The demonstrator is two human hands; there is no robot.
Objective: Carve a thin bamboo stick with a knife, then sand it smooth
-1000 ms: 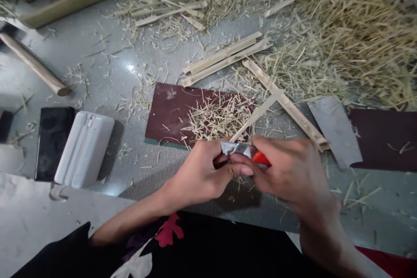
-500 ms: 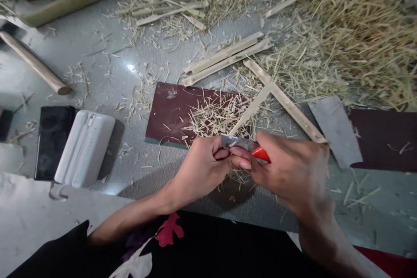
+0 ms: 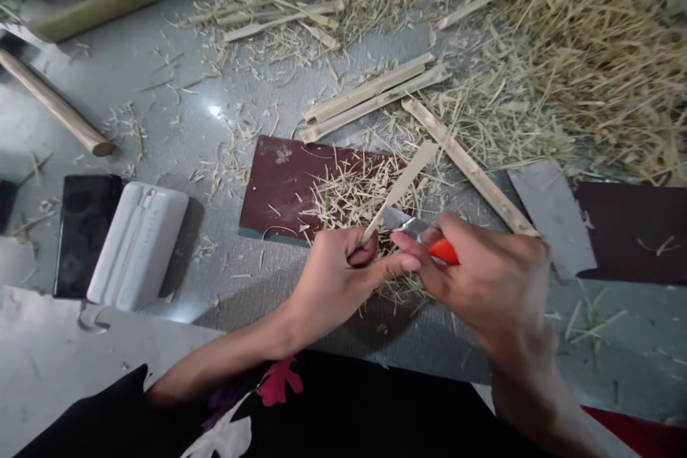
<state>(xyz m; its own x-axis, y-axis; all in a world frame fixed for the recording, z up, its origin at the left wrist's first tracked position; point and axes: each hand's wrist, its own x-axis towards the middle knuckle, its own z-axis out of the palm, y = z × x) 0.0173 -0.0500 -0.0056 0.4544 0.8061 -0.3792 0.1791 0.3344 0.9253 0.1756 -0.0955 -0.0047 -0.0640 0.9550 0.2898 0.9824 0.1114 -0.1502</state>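
My left hand [image 3: 343, 265] is closed on the lower end of a pale bamboo strip [image 3: 408, 175], which slants up to the right. In my right hand [image 3: 477, 272] is a utility knife [image 3: 443, 251] with an orange-red handle. Its metal blade [image 3: 400, 220] lies against the strip's edge, just above the left fingers. The left thumb reaches across to the right hand's fingertips near the knife. Under the strip, thin shavings [image 3: 348, 193] cover part of a dark red board [image 3: 279, 179].
Two split bamboo pieces [image 3: 376, 94] lie beyond the board, another bamboo piece [image 3: 472, 168] to their right. A grey plate [image 3: 555, 218] overlaps a second dark board [image 3: 633, 229]. At left are a white power bank [image 3: 139, 243], a black phone [image 3: 86, 236] and a wooden stick [image 3: 59, 104]. Shavings heap [image 3: 601, 71] back right.
My right hand and the knife have shifted slightly right, and the blade has tilted. The bamboo strip's far end has moved left and down, away from the bamboo piece behind it.
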